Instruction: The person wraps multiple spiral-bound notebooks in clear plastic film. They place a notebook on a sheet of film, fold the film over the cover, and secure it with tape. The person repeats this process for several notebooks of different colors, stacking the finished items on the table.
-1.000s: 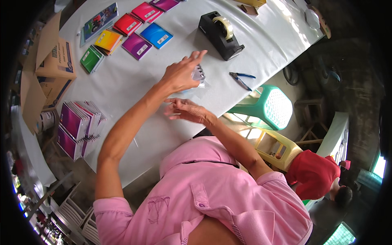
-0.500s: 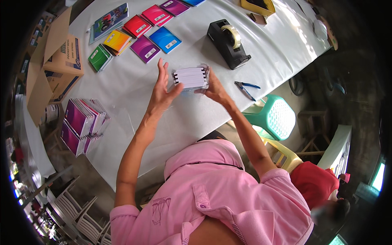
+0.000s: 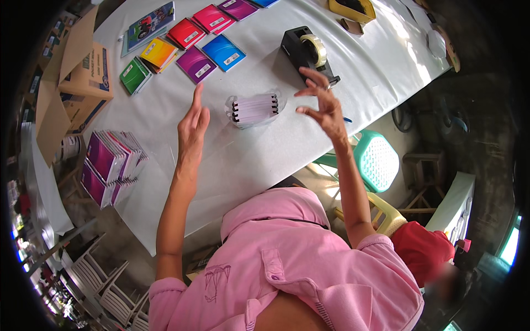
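A pack of small notebooks point(image 3: 255, 109) in clear plastic stands on the table between my hands, its white page edges and black spiral bindings showing. Neither hand touches it. My left hand point(image 3: 193, 122) is held to its left, seen edge-on, fingers stretched and nothing in them. To the right, my right hand point(image 3: 323, 105) is open with curved, spread fingers, its fingertips close to the lower end of the black tape dispenser point(image 3: 301, 49). Whether they touch it I cannot tell. Below that hand peeks the blue handle tip of the cutting pliers point(image 3: 347, 119), mostly hidden.
Loose notebooks, among them a purple one point(image 3: 197, 64) and a blue one point(image 3: 224, 53), lie at the far left. Stacked purple notebooks point(image 3: 110, 165) stand by the left edge, near an opened cardboard box point(image 3: 85, 83). A green stool point(image 3: 377, 160) is beyond the right edge.
Both hands have come away from the notebook pack, which now stands alone on the table. My right hand moved right toward the tape dispenser, covering most of the pliers; my left drew back leftward.
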`<state>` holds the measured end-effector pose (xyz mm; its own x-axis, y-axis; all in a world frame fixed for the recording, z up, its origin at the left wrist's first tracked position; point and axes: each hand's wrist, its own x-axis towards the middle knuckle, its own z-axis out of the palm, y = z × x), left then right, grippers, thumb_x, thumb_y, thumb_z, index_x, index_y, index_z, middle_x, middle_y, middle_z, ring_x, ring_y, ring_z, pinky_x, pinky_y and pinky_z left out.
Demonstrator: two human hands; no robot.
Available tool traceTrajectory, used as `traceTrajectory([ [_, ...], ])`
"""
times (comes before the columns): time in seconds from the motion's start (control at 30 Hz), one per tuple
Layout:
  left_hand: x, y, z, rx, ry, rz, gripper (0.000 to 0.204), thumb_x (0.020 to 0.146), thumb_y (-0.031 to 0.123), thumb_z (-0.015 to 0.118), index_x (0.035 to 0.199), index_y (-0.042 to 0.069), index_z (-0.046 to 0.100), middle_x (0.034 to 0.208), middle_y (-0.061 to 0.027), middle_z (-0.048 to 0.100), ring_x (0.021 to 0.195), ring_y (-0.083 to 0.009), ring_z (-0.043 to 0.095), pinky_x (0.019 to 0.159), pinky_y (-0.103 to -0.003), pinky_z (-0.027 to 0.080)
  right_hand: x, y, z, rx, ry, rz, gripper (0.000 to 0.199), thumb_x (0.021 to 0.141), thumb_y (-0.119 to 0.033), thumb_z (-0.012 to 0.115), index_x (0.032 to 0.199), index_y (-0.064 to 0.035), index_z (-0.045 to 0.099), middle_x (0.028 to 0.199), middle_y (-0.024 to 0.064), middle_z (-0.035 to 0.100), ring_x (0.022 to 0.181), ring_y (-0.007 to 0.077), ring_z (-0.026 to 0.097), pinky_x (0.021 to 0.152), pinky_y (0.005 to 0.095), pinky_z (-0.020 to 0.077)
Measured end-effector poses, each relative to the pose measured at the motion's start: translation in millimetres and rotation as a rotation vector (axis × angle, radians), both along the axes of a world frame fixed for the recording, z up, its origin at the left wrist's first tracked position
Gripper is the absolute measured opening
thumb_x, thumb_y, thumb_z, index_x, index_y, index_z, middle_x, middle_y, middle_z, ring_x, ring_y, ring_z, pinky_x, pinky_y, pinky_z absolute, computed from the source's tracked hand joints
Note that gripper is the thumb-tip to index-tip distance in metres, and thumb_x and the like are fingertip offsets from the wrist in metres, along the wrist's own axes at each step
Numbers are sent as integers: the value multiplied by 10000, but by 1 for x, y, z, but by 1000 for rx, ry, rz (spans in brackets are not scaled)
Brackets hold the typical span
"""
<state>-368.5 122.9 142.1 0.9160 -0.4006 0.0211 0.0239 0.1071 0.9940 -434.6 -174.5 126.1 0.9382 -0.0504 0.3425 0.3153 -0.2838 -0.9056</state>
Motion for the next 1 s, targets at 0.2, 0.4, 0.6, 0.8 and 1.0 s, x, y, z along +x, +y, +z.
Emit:
traceTrajectory([
  [0.2,-8,14,-70,280,-467,-58,499,684,167,808,1164,164,669,1540,-92,229,1433,-333,112,1102,-469,278,-10,44,-47,-17,97,11,486,609,-316,832,1067,-211,708,1419,85,404,1338,288,325,1094,499,275],
  [0.4,6,-4,-54,459,-680,-100,500,623,133,824,1079,303,710,1518,-79,281,1410,-418,114,1105,-511,272,-7,57,-52,-90,49,-20,511,603,-348,824,1090,-255,699,1409,99,410,1306,311,338,1083,484,290],
  [0.6,20,-10,-51,500,-808,-163,392,672,198,799,1047,288,726,1494,-72,332,1406,-412,135,1093,-510,288,2,63,-42,-132,-4,-41,363,650,-335,810,967,-181,723,1332,108,484,1247,305,400,1034,456,330],
  [0.8,32,-20,-33,606,-857,-241,310,701,201,788,1004,253,743,1436,-4,435,1415,-370,142,1095,-468,303,13,62,-32,-76,36,-42,219,708,-251,790,850,-108,703,1100,96,611,1027,257,563,919,419,407],
  [1.0,41,-30,-41,333,-533,-177,435,697,125,794,1112,216,699,1376,38,505,1402,-306,233,1102,-429,302,29,59,-22,-23,111,-63,282,697,-191,797,925,-79,674,957,50,645,939,203,596,801,345,415],
])
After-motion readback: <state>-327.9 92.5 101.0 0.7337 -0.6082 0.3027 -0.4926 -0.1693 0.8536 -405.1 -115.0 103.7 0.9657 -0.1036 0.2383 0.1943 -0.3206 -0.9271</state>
